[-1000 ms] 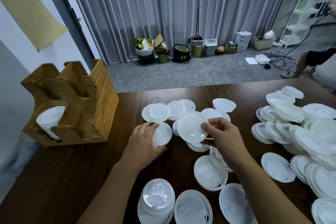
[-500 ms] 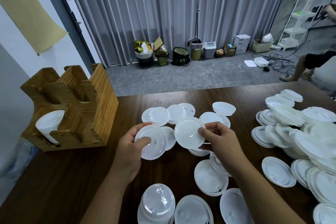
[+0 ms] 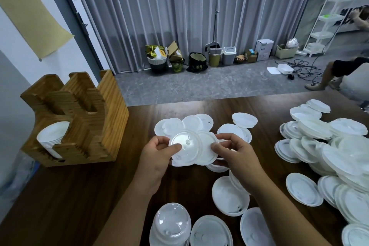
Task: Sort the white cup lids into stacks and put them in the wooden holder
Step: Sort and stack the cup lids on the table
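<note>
Above the middle of the dark wooden table (image 3: 83,195), my left hand (image 3: 157,156) pinches a white lid (image 3: 184,146) by its left rim. My right hand (image 3: 235,156) pinches a second white lid (image 3: 207,152) by its right rim. The left lid overlaps the front of the right one. The wooden holder (image 3: 95,126) stands at the table's left, with a stack of white lids (image 3: 53,138) in its front slot. More loose lids (image 3: 179,124) lie just beyond my hands.
A big heap of white lids (image 3: 329,146) covers the table's right side. Domed clear lids (image 3: 171,223) and flat lids (image 3: 229,195) lie at the near edge. A person's legs (image 3: 335,72) show on the floor at the far right, past the table.
My left hand lifted a lid off the table and carried it right. The two held lids came together and now overlap.
</note>
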A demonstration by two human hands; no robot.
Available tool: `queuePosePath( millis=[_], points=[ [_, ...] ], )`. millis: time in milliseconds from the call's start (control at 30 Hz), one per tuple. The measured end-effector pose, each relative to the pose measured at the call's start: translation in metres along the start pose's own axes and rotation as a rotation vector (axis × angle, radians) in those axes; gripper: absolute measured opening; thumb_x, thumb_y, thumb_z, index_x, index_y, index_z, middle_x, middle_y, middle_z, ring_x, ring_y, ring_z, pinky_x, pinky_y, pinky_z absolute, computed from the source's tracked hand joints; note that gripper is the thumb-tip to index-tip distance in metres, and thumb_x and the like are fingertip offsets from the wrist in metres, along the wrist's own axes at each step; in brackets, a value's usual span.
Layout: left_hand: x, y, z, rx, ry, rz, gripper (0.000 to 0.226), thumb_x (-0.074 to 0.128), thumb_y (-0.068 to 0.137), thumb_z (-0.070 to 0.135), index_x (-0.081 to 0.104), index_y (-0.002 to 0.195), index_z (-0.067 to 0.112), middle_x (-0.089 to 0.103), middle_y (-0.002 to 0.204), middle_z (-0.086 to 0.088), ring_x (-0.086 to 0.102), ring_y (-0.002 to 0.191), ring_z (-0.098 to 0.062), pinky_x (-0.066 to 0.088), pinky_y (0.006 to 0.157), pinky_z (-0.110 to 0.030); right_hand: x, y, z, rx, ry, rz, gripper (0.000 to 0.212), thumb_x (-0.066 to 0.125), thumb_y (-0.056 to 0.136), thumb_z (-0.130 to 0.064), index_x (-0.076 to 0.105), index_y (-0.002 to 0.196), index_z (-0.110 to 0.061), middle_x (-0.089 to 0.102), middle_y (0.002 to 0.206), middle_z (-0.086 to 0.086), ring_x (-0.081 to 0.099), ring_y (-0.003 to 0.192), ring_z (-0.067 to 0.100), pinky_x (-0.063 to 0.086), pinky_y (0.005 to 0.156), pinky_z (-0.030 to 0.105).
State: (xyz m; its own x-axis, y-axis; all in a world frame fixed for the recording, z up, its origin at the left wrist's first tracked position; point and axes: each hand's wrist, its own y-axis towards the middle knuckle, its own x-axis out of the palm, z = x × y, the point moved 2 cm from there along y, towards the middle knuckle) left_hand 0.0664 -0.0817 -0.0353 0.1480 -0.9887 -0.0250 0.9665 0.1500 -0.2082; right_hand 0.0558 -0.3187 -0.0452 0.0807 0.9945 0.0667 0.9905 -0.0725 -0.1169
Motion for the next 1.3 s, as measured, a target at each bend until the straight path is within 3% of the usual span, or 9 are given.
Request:
queuePosePath(
  millis=[167,333,500,600,733,867,967,1100,1300],
  points=[
    [0.004,-0.001,0.001,0.002,-0.008,-0.117,0.057,0.084,0.094,0.018,0.057,0.137,0.043,0.074,0.115,0.001,0.076,0.103,-0.024,0.065,0.068,-0.033,-0.003,0.001,0.000,0.014,0.010,-0.011,0.021,0.075,0.102,-0.018,0.074,0.121,-0.024,0.081,0.093,0.002,0.082,0.092,0.021,0.067,0.076,0.031],
    [0.012,-0.003,0.001,0.111,0.200,-0.054,0.032,0.080,0.098,0.029,0.058,0.118,0.041,0.072,0.119,0.003,0.075,0.104,-0.025,0.069,0.070,-0.038,0.004,-0.002,0.000,0.031,0.012,-0.054,0.021,0.075,0.101,-0.027,0.074,0.121,-0.030,0.080,0.095,-0.004,0.083,0.091,0.018,0.065,0.069,0.025],
    [0.014,-0.003,-0.002,0.230,0.530,0.076,0.026,0.077,0.094,0.051,0.060,0.098,0.032,0.069,0.092,0.015,0.071,0.084,-0.010,0.059,0.063,-0.015,0.003,-0.001,0.002,0.033,0.009,-0.071,0.021,0.072,0.102,-0.031,0.075,0.123,-0.030,0.081,0.101,-0.004,0.082,0.094,0.018,0.065,0.071,0.025],
    [0.017,-0.005,-0.002,0.249,0.514,0.071,0.027,0.076,0.094,0.047,0.061,0.086,0.027,0.067,0.079,0.009,0.066,0.084,-0.002,0.049,0.053,-0.009,0.004,-0.001,0.003,0.061,0.036,-0.092,0.024,0.069,0.103,-0.037,0.076,0.125,-0.030,0.081,0.112,-0.001,0.082,0.100,0.022,0.068,0.079,0.034],
    [0.028,-0.007,-0.002,0.259,0.541,0.055,0.029,0.073,0.096,0.046,0.065,0.087,0.021,0.068,0.080,0.006,0.068,0.083,-0.014,0.057,0.061,-0.020,0.009,0.001,0.002,0.124,0.111,-0.128,0.031,0.061,0.107,-0.044,0.076,0.128,-0.028,0.081,0.119,-0.002,0.080,0.109,0.023,0.067,0.087,0.039],
    [0.033,-0.012,-0.002,0.296,0.468,0.084,0.027,0.076,0.097,0.042,0.066,0.079,0.025,0.070,0.073,0.017,0.068,0.089,0.008,0.061,0.063,-0.015,0.006,0.001,0.003,0.140,0.159,-0.184,0.026,0.062,0.110,-0.031,0.075,0.132,-0.025,0.080,0.127,0.000,0.078,0.116,0.025,0.066,0.092,0.038],
    [0.032,-0.012,-0.001,0.285,0.458,0.050,0.025,0.080,0.092,0.045,0.064,0.088,0.026,0.071,0.083,0.012,0.072,0.086,-0.007,0.066,0.069,-0.033,0.003,0.002,0.002,0.123,0.122,-0.171,0.027,0.062,0.110,-0.025,0.071,0.136,-0.021,0.080,0.127,0.003,0.078,0.116,0.026,0.065,0.097,0.044],
    [0.030,-0.011,0.005,0.189,0.435,-0.134,0.055,0.090,0.081,0.047,0.046,0.115,0.043,0.061,0.111,0.021,0.064,0.102,-0.006,0.056,0.066,-0.010,0.002,-0.001,-0.002,0.083,0.060,-0.102,0.029,0.062,0.108,-0.038,0.074,0.129,-0.022,0.082,0.117,0.002,0.081,0.106,0.024,0.067,0.086,0.039],
    [0.033,-0.010,0.006,0.257,0.372,-0.167,0.059,0.088,0.087,0.042,0.049,0.128,0.057,0.060,0.117,0.027,0.063,0.109,-0.007,0.059,0.081,-0.017,0.006,-0.003,-0.009,0.062,0.032,-0.084,0.040,0.062,0.100,-0.048,0.076,0.118,-0.015,0.084,0.106,0.002,0.083,0.096,0.025,0.067,0.073,0.030]
  ],
)
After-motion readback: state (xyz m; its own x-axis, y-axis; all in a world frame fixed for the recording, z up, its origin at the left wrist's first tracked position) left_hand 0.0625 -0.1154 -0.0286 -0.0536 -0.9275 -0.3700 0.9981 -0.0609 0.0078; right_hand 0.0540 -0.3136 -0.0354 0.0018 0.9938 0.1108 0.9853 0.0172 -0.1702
